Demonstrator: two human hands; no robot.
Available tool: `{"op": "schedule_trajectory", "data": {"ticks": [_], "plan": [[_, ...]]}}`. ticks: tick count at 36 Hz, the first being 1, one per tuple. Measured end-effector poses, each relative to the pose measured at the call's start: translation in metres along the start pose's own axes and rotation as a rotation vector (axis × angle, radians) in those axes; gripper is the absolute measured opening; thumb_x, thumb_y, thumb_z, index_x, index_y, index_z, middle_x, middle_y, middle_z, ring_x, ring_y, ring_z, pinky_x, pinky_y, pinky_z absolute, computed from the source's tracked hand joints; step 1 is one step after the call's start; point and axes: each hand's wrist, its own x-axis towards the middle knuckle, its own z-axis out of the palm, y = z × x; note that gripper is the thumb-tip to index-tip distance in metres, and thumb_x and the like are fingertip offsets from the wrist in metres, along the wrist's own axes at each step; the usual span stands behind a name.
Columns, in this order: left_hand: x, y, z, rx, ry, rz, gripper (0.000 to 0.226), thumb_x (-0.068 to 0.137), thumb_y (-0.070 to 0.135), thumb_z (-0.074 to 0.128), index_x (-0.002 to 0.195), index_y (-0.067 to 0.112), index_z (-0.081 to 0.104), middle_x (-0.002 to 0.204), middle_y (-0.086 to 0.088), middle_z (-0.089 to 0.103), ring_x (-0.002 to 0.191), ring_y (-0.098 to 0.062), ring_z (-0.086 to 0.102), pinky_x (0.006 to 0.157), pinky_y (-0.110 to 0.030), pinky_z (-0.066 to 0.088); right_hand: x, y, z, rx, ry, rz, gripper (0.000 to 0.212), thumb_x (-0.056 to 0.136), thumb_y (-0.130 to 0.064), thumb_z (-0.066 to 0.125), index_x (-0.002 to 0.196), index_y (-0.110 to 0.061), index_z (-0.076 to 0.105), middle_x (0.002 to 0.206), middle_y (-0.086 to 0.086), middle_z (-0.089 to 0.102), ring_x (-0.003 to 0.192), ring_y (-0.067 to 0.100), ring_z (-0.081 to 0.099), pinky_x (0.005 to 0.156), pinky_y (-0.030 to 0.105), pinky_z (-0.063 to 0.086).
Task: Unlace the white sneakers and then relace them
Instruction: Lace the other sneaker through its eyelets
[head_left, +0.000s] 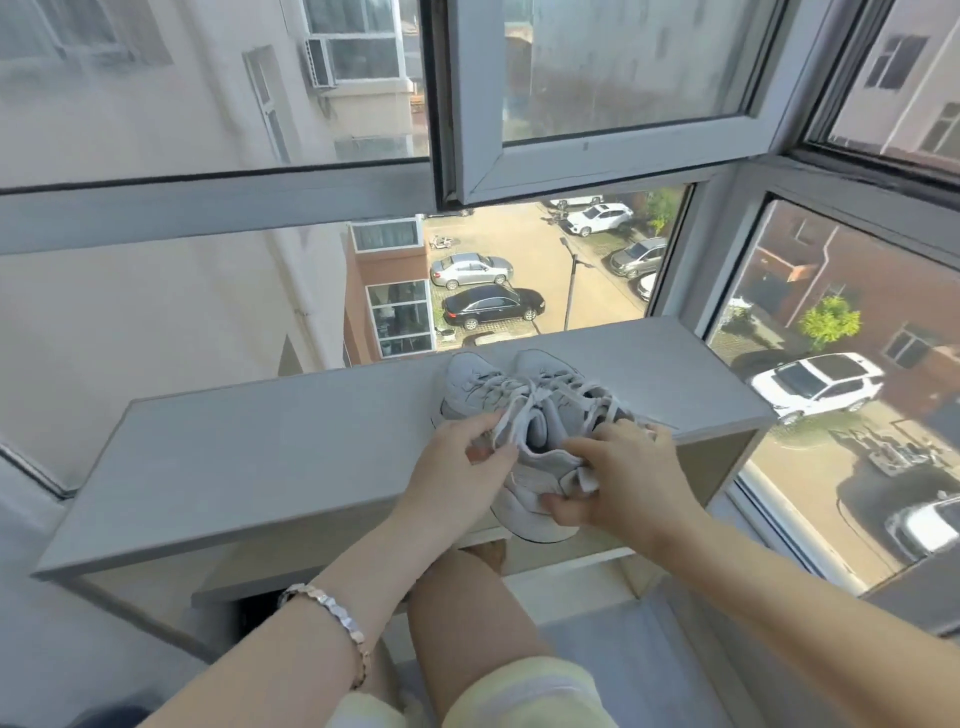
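Two white sneakers stand side by side on a grey cabinet top (249, 447), toes towards the window. The left sneaker (475, 384) and the right sneaker (553, 376) both have laces threaded and loosely tangled over their tongues. My left hand (457, 467) pinches a white lace (511, 415) of the left sneaker near its collar. My right hand (618, 478) grips the heel and pull tab of the nearer sneaker heel (530, 514), which overhangs the cabinet's front edge.
The cabinet stands against a large window (571, 260) with an opened sash above. Parked cars and buildings lie far below outside. My bare knee (467, 613) is under the cabinet's front edge. A bracelet (332, 618) is on my left wrist.
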Motion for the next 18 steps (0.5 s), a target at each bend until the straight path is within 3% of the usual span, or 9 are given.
{"op": "schedule_trajectory", "data": {"ticks": [2, 4, 7, 11, 15, 18], "plan": [[-0.006, 0.01, 0.022, -0.004, -0.063, 0.048, 0.024, 0.089, 0.026, 0.058, 0.105, 0.042, 0.063, 0.102, 0.012, 0.063, 0.089, -0.002, 0.06, 0.089, -0.032, 0.051, -0.021, 0.025, -0.02, 0.005, 0.004, 0.007, 0.035, 0.049, -0.066, 0.052, 0.061, -0.036, 0.039, 0.055, -0.014, 0.024, 0.054, 0.017, 0.041, 0.062, 0.032, 0.028], [-0.012, 0.022, 0.043, 0.003, -0.13, 0.096, 0.021, 0.091, 0.021, 0.056, 0.092, 0.04, 0.065, 0.086, 0.021, 0.063, 0.075, 0.003, 0.057, 0.082, -0.023, 0.049, -0.045, 0.047, -0.041, 0.017, -0.016, 0.013, 0.037, 0.049, -0.064, 0.059, 0.068, -0.044, 0.035, 0.054, -0.018, 0.022, 0.057, 0.013, 0.037, 0.062, 0.032, 0.027], [-0.014, 0.032, 0.076, 0.076, -0.206, 0.14, 0.018, 0.091, 0.015, 0.054, 0.089, 0.026, 0.068, 0.085, 0.011, 0.065, 0.067, 0.001, 0.055, 0.075, -0.021, 0.047, -0.083, 0.076, -0.069, 0.037, -0.044, 0.063, 0.033, 0.05, -0.063, 0.061, 0.062, -0.049, 0.033, 0.054, -0.017, 0.025, 0.059, 0.011, 0.033, 0.062, 0.033, 0.027], [-0.014, 0.029, 0.12, 0.141, -0.273, 0.131, 0.028, 0.087, 0.009, 0.054, 0.072, 0.031, 0.062, 0.065, 0.017, 0.059, 0.06, 0.004, 0.053, 0.061, -0.014, 0.041, -0.129, 0.102, -0.092, -0.058, -0.085, 0.084, 0.034, 0.055, -0.069, 0.051, 0.063, -0.041, 0.033, 0.055, -0.016, 0.023, 0.056, 0.01, 0.031, 0.06, 0.032, 0.029], [-0.012, 0.023, 0.155, 0.292, -0.388, 0.094, 0.016, 0.086, 0.012, 0.053, 0.088, 0.02, 0.066, 0.083, 0.006, 0.061, 0.077, -0.01, 0.054, 0.062, -0.013, 0.039, -0.16, 0.122, -0.092, -0.079, -0.082, 0.155, 0.042, 0.052, -0.06, 0.065, 0.062, -0.037, 0.031, 0.054, -0.016, 0.022, 0.057, 0.014, 0.034, 0.058, 0.035, 0.035], [-0.011, 0.013, 0.168, 0.438, -0.507, 0.048, 0.016, 0.089, 0.017, 0.052, 0.095, 0.02, 0.066, 0.087, 0.007, 0.058, 0.083, -0.012, 0.054, 0.067, -0.019, 0.04, -0.171, 0.136, -0.079, -0.106, -0.189, 0.257, 0.041, 0.059, -0.052, 0.073, 0.055, -0.028, 0.039, 0.055, -0.009, 0.035, 0.063, 0.018, 0.04, 0.066, 0.037, 0.036]]}}
